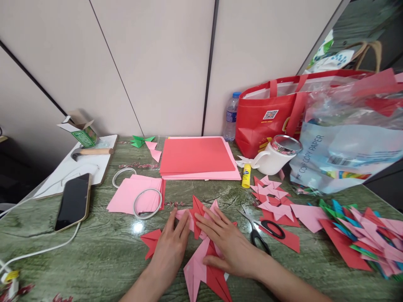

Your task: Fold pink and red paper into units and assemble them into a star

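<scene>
Pink and red folded paper stars (pixel 197 268) lie on the table in front of me, partly overlapping and partly covered by my hands. My left hand (pixel 171 247) rests with its fingertips on a pink point at the left of the upper red-and-pink star (pixel 197 212). Across the right side of these papers my right hand (pixel 228 241) lies flat, fingers stretched out and thumb apart over the lower star. A smaller red folded piece (pixel 151 242) sits just left of my left hand. Black-handled scissors (pixel 262 233) lie right of my right hand.
Behind are stacked red sheets (pixel 197 155), pink squares (pixel 135 193) with metal rings, and a yellow glue stick (pixel 246 175). A white mug (pixel 270 159), red bag (pixel 267 113) and folded-paper pile (pixel 371 235) stand right. A phone (pixel 74 201) and hammer (pixel 92 152) lie left.
</scene>
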A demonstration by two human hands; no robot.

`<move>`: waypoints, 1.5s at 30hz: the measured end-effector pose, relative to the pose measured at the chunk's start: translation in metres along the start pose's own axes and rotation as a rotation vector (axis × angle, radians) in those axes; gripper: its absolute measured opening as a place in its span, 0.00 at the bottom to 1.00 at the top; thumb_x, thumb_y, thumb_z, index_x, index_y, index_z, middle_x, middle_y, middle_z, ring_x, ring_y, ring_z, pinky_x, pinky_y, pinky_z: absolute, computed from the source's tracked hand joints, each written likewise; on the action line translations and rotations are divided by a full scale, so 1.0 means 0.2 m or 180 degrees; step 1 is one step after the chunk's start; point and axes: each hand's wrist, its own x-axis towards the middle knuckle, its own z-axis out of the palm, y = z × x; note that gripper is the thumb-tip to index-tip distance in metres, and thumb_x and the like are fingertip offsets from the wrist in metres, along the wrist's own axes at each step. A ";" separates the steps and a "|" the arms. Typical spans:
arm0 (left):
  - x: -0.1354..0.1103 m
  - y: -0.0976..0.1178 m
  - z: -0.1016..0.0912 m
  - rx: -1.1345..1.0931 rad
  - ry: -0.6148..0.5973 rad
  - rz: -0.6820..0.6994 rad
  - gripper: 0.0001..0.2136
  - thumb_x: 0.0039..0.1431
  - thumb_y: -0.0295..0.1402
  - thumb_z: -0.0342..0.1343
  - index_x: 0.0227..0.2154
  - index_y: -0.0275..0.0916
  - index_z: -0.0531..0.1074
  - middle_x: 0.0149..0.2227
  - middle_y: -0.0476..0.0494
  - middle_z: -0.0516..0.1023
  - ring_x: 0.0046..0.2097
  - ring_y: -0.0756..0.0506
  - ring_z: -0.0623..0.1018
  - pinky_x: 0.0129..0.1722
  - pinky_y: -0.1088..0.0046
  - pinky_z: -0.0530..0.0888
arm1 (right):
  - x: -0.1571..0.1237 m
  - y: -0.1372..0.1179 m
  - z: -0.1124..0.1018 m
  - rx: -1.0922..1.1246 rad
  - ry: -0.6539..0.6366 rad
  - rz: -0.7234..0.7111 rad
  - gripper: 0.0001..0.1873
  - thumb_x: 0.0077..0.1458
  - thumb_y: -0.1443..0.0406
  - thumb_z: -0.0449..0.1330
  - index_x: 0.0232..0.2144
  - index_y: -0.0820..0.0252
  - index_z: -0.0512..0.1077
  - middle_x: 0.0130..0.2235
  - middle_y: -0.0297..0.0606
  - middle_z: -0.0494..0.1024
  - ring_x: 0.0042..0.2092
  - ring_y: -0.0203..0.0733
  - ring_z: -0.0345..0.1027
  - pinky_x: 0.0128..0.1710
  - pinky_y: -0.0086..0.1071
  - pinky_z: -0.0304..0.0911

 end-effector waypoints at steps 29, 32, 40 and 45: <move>0.04 0.03 -0.06 0.0299 -0.0346 -0.0174 0.27 0.48 0.18 0.45 0.54 0.35 0.64 0.57 0.37 0.67 0.58 0.32 0.64 0.51 0.54 0.69 | 0.01 -0.01 0.00 -0.0179 -0.0023 0.0039 0.37 0.55 0.53 0.53 0.63 0.56 0.46 0.65 0.37 0.46 0.65 0.51 0.36 0.63 0.53 0.34; 0.04 0.03 -0.06 0.0264 -0.0385 -0.0191 0.27 0.48 0.18 0.45 0.54 0.35 0.64 0.57 0.37 0.66 0.59 0.33 0.62 0.51 0.54 0.69 | 0.01 -0.01 0.01 -0.0206 0.0009 0.0042 0.37 0.55 0.52 0.52 0.63 0.56 0.46 0.65 0.37 0.47 0.65 0.51 0.35 0.63 0.52 0.35; 0.03 0.04 -0.04 0.0228 -0.0295 -0.0189 0.27 0.48 0.17 0.44 0.53 0.33 0.64 0.57 0.34 0.66 0.60 0.32 0.59 0.51 0.54 0.69 | 0.01 -0.01 0.02 -0.0206 0.0046 0.0038 0.38 0.55 0.52 0.52 0.63 0.57 0.45 0.65 0.37 0.48 0.66 0.50 0.33 0.63 0.52 0.36; 0.02 0.04 -0.04 0.0210 -0.0262 -0.0152 0.26 0.49 0.17 0.44 0.53 0.31 0.64 0.56 0.33 0.67 0.61 0.32 0.58 0.51 0.54 0.68 | 0.00 -0.01 0.01 -0.0178 0.0085 0.0012 0.37 0.55 0.52 0.52 0.63 0.56 0.45 0.64 0.38 0.49 0.65 0.50 0.35 0.63 0.52 0.36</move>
